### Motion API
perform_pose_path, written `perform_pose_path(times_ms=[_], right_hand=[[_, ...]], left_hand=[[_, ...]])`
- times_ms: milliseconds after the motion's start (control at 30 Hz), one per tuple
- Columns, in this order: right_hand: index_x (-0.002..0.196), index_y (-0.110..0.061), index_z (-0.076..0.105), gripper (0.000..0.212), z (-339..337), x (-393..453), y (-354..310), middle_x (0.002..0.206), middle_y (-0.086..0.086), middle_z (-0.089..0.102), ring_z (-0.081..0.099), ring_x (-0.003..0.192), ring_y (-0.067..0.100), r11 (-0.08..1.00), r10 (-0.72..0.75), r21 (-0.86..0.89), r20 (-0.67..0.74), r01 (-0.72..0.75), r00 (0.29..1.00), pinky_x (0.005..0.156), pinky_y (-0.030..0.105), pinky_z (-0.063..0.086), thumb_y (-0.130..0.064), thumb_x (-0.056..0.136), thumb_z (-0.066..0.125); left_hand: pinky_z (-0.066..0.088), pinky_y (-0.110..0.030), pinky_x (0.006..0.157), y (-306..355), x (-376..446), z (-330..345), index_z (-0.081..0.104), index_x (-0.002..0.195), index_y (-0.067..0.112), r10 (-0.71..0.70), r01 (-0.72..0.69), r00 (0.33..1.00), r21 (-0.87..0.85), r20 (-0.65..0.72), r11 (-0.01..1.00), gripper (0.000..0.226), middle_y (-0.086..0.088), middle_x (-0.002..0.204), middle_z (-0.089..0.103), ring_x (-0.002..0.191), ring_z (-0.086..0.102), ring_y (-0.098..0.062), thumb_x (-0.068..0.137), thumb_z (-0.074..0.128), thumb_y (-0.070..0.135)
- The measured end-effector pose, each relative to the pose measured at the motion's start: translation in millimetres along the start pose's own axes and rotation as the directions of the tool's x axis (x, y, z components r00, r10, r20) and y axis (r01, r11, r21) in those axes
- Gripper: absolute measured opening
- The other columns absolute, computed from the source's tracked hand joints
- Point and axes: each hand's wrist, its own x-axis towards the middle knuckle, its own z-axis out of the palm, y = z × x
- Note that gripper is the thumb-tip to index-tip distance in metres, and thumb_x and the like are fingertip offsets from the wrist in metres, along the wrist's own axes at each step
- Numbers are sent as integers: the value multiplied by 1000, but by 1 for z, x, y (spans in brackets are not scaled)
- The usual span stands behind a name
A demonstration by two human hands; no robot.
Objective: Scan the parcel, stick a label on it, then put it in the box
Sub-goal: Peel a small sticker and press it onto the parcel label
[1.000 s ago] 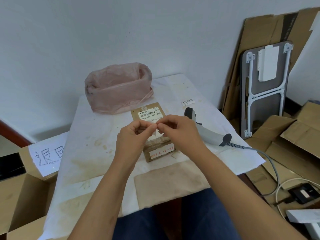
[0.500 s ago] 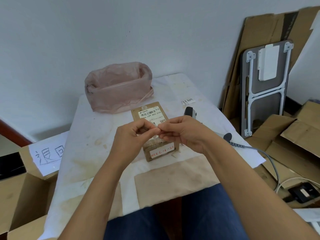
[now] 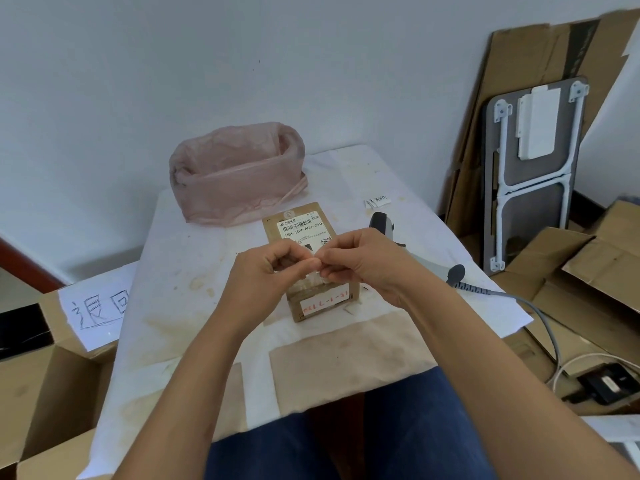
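Note:
The parcel (image 3: 304, 225) is a small brown cardboard box with a white barcode label on top and red writing on its front face. It lies in the middle of the table (image 3: 187, 271). My left hand (image 3: 265, 277) and my right hand (image 3: 360, 261) meet just above it, fingertips pinched together on a small label (image 3: 317, 263) that is mostly hidden by the fingers. The grey barcode scanner (image 3: 381, 223) lies on the table to the right, partly behind my right wrist.
A container lined with a pink bag (image 3: 235, 174) stands behind the parcel. An open cardboard box (image 3: 52, 393) with a handwritten sheet sits at the left. Spare labels (image 3: 378, 200) lie at the far right of the table. The scanner cable (image 3: 540, 317), flattened cartons (image 3: 588, 265) and a folded table (image 3: 530, 174) fill the right.
Both hands stay pinched together over the parcel. My right wrist has shifted slightly and now covers more of the scanner's handle. The parcel has not moved.

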Motion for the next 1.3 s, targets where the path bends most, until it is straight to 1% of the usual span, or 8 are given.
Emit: perform_pose_path(times_ms=[133, 233, 367, 633, 767, 1000, 1133, 1300], right_hand=[[83, -4, 73, 9, 4, 0, 4, 71, 6, 70, 64, 63, 11, 998, -58, -22, -88, 57, 994, 69, 22, 59, -9, 88, 67], [85, -5, 72, 9, 7, 1, 6, 75, 6, 70, 64, 64, 11, 994, -104, -51, -127, 98, 986, 70, 23, 60, -10, 89, 66], [86, -6, 71, 10, 9, 3, 7, 72, 3, 69, 64, 66, 9, 992, -123, -55, -120, 118, 985, 73, 25, 59, -11, 90, 64], [86, -11, 71, 13, 9, 4, 11, 77, -2, 69, 64, 72, 7, 997, -73, 7, -60, 74, 995, 70, 23, 56, -24, 86, 71], [85, -10, 70, 10, 8, 6, 11, 78, -1, 68, 63, 70, 8, 997, -58, 46, -27, 59, 998, 70, 22, 55, -17, 81, 76], [92, -3, 72, 10, 3, 9, 14, 78, 7, 70, 63, 68, 12, 996, -52, 76, -49, 55, 997, 73, 26, 57, -11, 87, 70], [96, -2, 72, 13, 5, 8, 15, 81, 7, 71, 65, 71, 12, 997, -71, 20, -73, 72, 995, 79, 31, 58, -13, 90, 67], [99, -6, 73, 15, 12, 5, 12, 85, 4, 72, 68, 79, 10, 960, -211, -210, -104, 186, 972, 75, 27, 60, -14, 86, 70]], left_hand=[[55, -40, 83, -2, -1, 2, 75, 85, 20, -83, 85, 996, -136, 20, 987, 8, -5, 84, 74, 86, 68, -25, 86, 73, 28], [55, -32, 86, -2, -3, 2, 75, 90, 16, -114, 120, 993, -234, 40, 965, 11, -3, 90, 75, 86, 69, -15, 87, 72, 26], [52, -20, 78, -2, -3, 3, 74, 94, 8, -126, 128, 992, -305, 25, 944, 14, 1, 87, 75, 82, 68, -6, 89, 70, 20], [54, -22, 81, -1, -4, 5, 75, 92, 15, -140, 126, 990, -269, -33, 955, 13, 1, 90, 77, 84, 69, -8, 88, 71, 26], [54, -20, 77, 1, -2, 5, 75, 90, 16, -143, 132, 990, -257, -22, 957, 14, 0, 87, 76, 80, 67, -5, 86, 72, 29], [50, -14, 74, -1, -2, 3, 73, 93, 11, -138, 139, 990, -282, 25, 949, 12, 6, 84, 74, 78, 65, -1, 90, 69, 21], [50, -14, 72, -1, -2, 5, 74, 90, 12, -146, 140, 989, -281, -3, 949, 9, 8, 80, 73, 75, 64, 0, 90, 69, 19], [51, -25, 79, 1, 0, 5, 75, 88, 10, -205, 188, 978, -321, -22, 928, 11, 1, 81, 74, 75, 61, -8, 91, 67, 18]])
